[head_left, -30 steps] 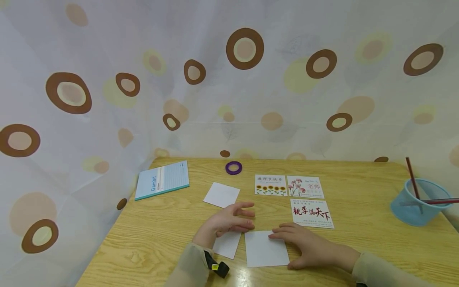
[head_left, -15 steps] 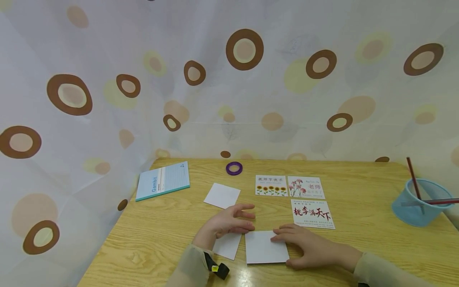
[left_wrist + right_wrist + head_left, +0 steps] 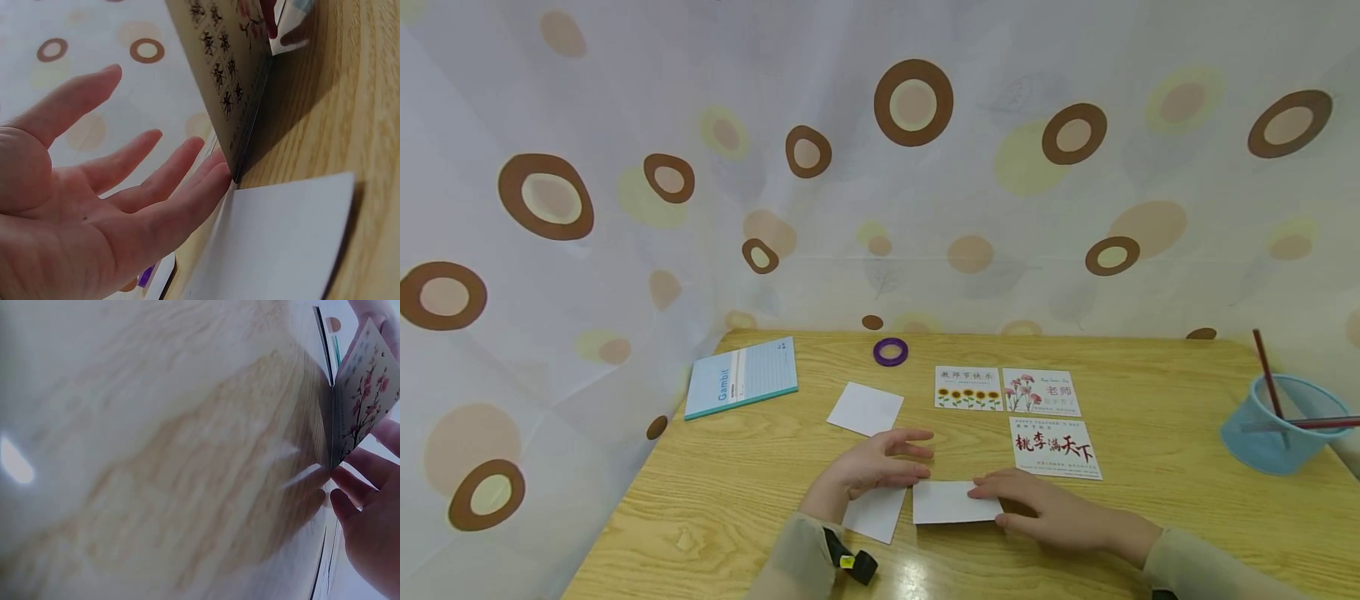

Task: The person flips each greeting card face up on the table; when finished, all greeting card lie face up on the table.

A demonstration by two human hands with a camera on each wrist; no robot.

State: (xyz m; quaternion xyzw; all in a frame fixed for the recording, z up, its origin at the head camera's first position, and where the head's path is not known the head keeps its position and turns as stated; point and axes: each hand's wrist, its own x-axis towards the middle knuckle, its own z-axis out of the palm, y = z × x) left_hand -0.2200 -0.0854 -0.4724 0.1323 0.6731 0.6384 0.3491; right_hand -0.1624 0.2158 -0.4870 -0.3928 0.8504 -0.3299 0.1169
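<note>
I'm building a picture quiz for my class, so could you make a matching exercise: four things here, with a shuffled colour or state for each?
1. Ring
2. Notebook
3. Mesh-like container
4. White-backed card at the right hand

A. Holds reddish sticks
B. Near edge raised
C. Purple
D. Marked "Gambit"

Pairs: 1-C, 2-D, 3-A, 4-B

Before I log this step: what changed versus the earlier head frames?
The front card's near edge has lifted off the table, tilting it up; the right hand holds its right side, as before. Nothing let go. Left hand, other cards, notebook, purple ring look unmoved.
</note>
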